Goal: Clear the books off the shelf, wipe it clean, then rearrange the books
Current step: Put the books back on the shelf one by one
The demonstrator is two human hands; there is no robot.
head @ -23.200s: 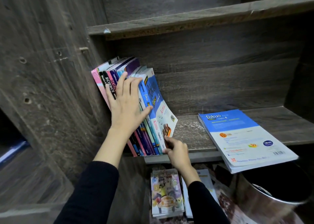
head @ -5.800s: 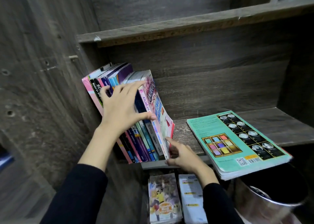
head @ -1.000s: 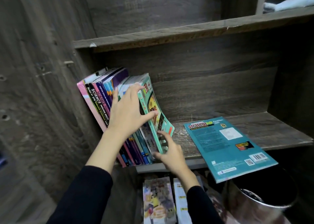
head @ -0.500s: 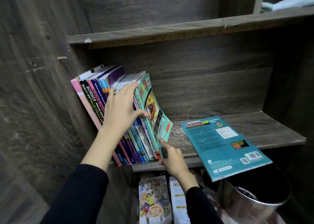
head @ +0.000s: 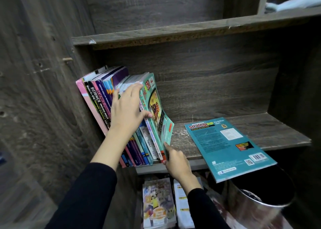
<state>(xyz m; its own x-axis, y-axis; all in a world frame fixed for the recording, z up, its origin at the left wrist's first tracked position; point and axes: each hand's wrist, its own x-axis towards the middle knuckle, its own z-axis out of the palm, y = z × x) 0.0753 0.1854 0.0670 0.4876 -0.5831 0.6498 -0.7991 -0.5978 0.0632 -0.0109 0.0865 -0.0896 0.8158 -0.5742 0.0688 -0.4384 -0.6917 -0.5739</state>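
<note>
The row of soft-cover workbooks [head: 97, 98] stands at the 9 o'clock end of the grey wood-grain shelf [head: 269, 128], leaning toward 9 o'clock against the side panel. The left hand [head: 126, 110] is laid flat on the spines, fingers straight and slightly apart, with the thumb set against the outermost green-covered workbook [head: 158, 110].

At the 6 o'clock corner of that green workbook, the right hand [head: 177, 161] is placed with the index finger extended onto the lower edge. Whether the corner is pinched between thumb and finger cannot be told.

The step in hand is judged to be seating this book in the row. The foot of the book is to be pushed toward 12 o'clock until the spine is flush with its neighbours, while the row is braced by the flat hand so that nothing slides toward 3 o'clock. The thin cover bows; pressure is best applied near the spine.

At 3 o'clock, a teal paperback [head: 225, 147] lies flat, overhanging the front edge above a metal bin [head: 257, 204]. It is best taken up next, before it tips.
</note>
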